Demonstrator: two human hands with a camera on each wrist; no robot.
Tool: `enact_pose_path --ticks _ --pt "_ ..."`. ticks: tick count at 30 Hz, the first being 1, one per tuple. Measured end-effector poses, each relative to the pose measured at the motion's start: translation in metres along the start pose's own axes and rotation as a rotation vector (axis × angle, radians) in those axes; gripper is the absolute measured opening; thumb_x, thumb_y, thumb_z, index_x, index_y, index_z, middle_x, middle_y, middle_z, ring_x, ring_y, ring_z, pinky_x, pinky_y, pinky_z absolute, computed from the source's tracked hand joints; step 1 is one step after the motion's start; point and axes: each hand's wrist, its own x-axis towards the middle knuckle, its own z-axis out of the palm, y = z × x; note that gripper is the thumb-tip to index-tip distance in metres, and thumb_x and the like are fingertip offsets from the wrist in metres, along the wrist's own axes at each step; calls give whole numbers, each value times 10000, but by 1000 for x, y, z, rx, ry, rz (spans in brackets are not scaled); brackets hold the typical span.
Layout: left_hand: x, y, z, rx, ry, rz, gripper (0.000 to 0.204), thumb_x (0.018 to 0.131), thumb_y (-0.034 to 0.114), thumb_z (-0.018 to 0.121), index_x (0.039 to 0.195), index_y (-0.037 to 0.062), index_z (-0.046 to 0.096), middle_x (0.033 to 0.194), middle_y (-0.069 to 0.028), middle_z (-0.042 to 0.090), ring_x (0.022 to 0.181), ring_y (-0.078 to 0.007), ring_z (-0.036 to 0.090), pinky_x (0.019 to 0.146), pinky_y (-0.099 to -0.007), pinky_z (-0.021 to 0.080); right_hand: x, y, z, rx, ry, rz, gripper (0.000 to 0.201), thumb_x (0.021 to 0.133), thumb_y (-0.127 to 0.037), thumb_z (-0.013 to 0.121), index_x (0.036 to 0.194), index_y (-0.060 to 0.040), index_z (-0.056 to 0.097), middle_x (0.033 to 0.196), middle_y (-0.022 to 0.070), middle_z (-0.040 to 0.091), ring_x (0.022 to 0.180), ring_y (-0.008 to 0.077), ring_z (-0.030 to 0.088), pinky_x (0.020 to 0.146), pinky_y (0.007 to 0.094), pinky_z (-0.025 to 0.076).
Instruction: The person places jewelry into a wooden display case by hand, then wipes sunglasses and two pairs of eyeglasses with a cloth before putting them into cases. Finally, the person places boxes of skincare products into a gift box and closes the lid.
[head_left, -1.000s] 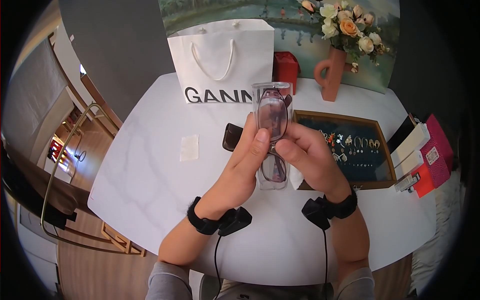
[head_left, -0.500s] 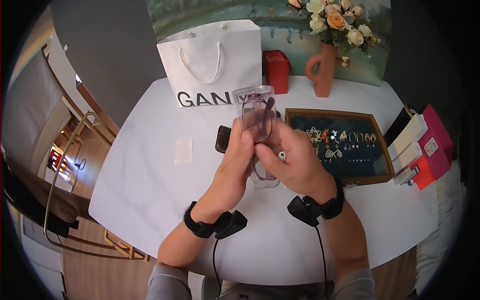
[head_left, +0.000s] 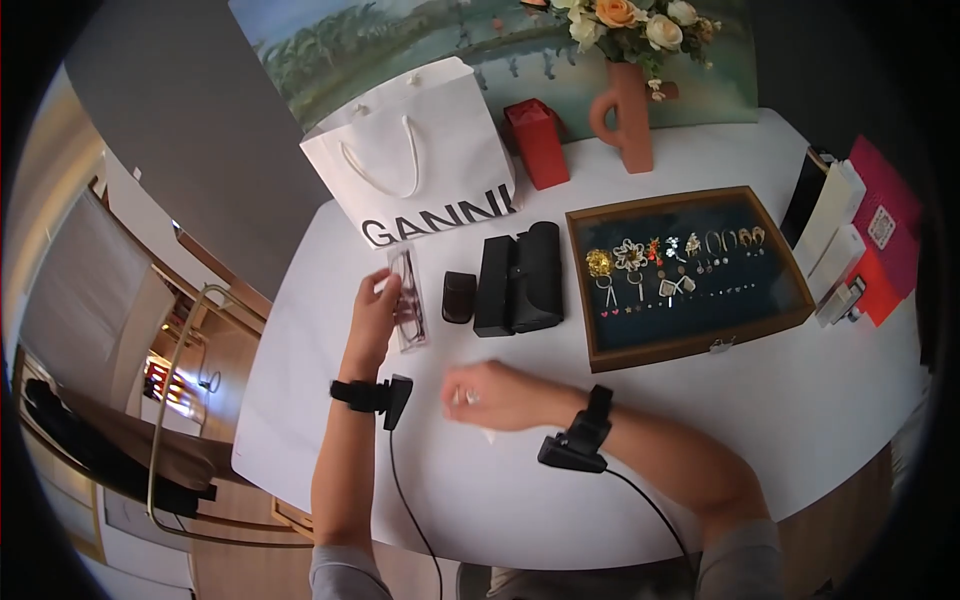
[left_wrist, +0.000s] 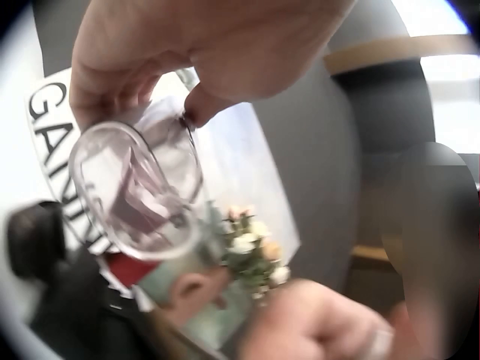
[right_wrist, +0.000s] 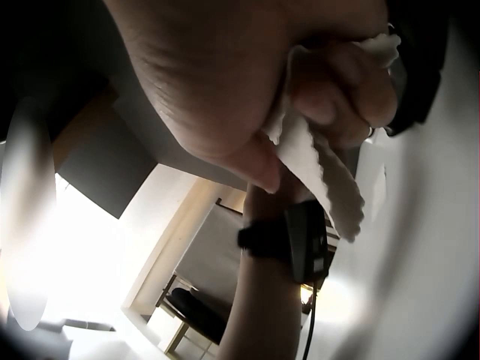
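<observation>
Clear case (head_left: 411, 322), glasses (head_left: 409, 300) lying inside | left of brown pouch (head_left: 459, 297), contact with worktop (head_left: 540, 510) unclear | left hand (head_left: 373, 322): fingers are pinching it, seemingly steadying it | right hand (head_left: 495, 393): fingers are curling round white cloth (right_wrist: 324, 169), presumably securing it

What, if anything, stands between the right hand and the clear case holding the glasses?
Nothing visible does. In the head view, a gap separates the right hand, gripping a white cloth, from the clear case; the left hand holds the case's opposite side. The small dark pouch lies off that line.
</observation>
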Motion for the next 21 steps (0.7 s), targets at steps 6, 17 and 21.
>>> enact_pose_path --ticks 6,17,21 --pt "26 -29 -20 278 38 -99 462 1026 262 579 1359 -2 398 951 -96 658 790 -150 667 680 -300 560 -2 34 31 36 -48 151 225 860 -222 666 889 1 682 904 167 720 887 287 692 798 385 526" --pt "36 -53 -4 1059 128 532 476 949 306 674 1247 -43 546 978 -196 686 822 -286 688 690 -367 538 -3 41 29 72 -39 97 257 869 -255 670 897 0 691 872 170 717 828 289 686 777 382 521" --pt "17 -29 3 831 -163 101 510 954 353 662 1279 -32 583 934 -217 705 892 -287 700 704 -382 540 0 44 30 94 -64 94 268 876 -269 674 892 -3 690 872 170 716 832 293 683 776 390 520"
